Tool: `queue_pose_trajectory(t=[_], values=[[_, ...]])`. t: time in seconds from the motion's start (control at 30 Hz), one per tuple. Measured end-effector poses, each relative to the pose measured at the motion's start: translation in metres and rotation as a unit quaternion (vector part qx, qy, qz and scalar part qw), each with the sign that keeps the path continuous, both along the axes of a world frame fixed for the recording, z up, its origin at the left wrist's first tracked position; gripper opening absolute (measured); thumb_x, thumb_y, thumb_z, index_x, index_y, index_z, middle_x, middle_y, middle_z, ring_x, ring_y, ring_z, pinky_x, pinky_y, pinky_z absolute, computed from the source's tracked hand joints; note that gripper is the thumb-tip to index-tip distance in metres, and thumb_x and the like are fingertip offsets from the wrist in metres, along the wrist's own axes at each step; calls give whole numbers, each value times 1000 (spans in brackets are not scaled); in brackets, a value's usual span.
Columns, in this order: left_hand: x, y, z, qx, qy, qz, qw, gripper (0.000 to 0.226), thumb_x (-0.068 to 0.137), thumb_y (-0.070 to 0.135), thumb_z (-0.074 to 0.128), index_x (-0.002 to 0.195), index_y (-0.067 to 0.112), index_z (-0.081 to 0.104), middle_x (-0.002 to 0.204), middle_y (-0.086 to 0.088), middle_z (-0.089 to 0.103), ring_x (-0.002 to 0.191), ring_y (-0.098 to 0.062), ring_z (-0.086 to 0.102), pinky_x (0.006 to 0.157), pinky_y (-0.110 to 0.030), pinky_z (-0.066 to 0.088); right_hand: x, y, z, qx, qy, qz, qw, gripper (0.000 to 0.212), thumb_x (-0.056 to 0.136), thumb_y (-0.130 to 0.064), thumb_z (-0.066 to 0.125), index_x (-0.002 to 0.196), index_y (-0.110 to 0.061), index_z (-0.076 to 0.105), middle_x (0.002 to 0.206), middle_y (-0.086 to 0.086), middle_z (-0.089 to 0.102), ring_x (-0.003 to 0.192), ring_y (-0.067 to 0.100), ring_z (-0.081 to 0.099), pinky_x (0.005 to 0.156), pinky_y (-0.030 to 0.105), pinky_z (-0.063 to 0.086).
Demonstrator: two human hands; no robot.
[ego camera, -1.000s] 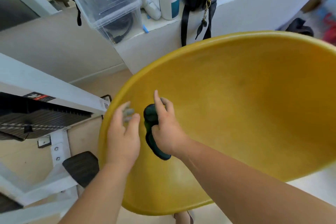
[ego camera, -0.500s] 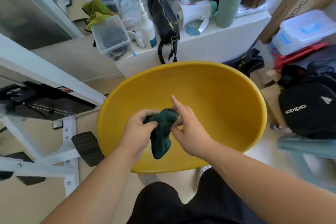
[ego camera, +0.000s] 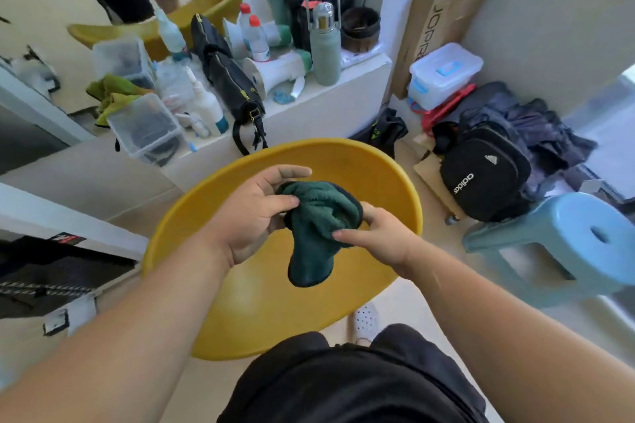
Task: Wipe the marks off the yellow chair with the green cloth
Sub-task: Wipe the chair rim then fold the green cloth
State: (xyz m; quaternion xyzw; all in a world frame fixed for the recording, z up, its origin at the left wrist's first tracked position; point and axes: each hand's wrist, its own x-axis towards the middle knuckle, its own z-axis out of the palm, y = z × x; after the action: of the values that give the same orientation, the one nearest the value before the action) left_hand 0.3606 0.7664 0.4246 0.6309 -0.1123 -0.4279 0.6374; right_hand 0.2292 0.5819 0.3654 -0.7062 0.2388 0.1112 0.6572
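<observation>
Left hand (ego camera: 251, 216): thumb and curled fingers pinch the upper left edge of the green cloth (ego camera: 314, 233), index finger stretched out above it. Right hand (ego camera: 381, 237): fingers closed on the cloth's right side, index finger laid across the fabric; the fingertips underneath are hidden by the bunched cloth. The cloth is held up between both hands, crumpled at the top, its lower end hanging free — not touching the seat.

Below the hands, the yellow chair (ego camera: 385, 175) shows as a round shallow shell; its near rim is cut off by the person's dark shorts, its legs are out of sight. Any marks on the seat are hard to make out; only a faint dull patch near the far rim.

Further out: a white ledge (ego camera: 360, 77) crowded with bottles, a megaphone (ego camera: 275, 74), a black bag (ego camera: 228, 79) and a clear box (ego camera: 146, 127) — labels too blurred to read. Right of the chair, a black backpack (ego camera: 484, 175) and a blue stool (ego camera: 570, 244), partly cropped. A white shoe (ego camera: 366, 321) peeks from under the chair.
</observation>
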Motion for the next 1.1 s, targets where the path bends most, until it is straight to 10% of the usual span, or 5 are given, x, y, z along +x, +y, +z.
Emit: queue_pose_trajectory(t=[0.17, 0.4, 0.77, 0.9, 1.1], values=[[3, -4, -14, 113, -104, -85, 985, 39, 97, -2, 50, 117, 30, 63, 116, 2, 68, 103, -17, 66, 78, -29, 55, -52, 13, 24, -50, -11, -127, 991, 19, 93, -32, 72, 103, -17, 65, 92, 0, 70, 80, 12, 65, 75, 31, 52], [-55, -42, -34, 171, -157, -315, 920, 69, 79, -9, 64, 133, 32, 49, 95, 0, 69, 88, -12, 68, 76, -26, 51, -149, 5, 41, -30, 6, -322, 946, 28, 88, -6, 72, 113, -8, 58, 100, 19, 71, 76, 23, 64, 60, 38, 48], [-194, -178, -24, 64, 16, -185, 981, 44, 95, -14, 40, 129, 12, 52, 116, -23, 59, 106, -37, 65, 79, -46, 60, -349, -81, 9, 23, 65, -460, 885, 43, 82, 3, 78, 117, -19, 66, 109, 19, 74, 97, 33, 74, 90, 43, 61], [-267, -237, -16, 71, -33, -210, 974, 47, 93, -16, 38, 127, 12, 55, 98, -12, 59, 89, -24, 64, 61, -31, 56, -425, -127, 5, 157, -30, -513, 843, 34, 90, -3, 71, 122, -11, 64, 110, 12, 75, 96, 25, 73, 90, 39, 59], [-340, -308, -5, 81, -117, -247, 958, 42, 92, -15, 42, 118, 13, 61, 89, -5, 66, 78, -14, 64, 59, -23, 53, -493, -195, 3, 119, -18, -586, 801, 18, 93, 7, 62, 103, -8, 64, 96, 16, 67, 85, 28, 68, 76, 36, 61]])
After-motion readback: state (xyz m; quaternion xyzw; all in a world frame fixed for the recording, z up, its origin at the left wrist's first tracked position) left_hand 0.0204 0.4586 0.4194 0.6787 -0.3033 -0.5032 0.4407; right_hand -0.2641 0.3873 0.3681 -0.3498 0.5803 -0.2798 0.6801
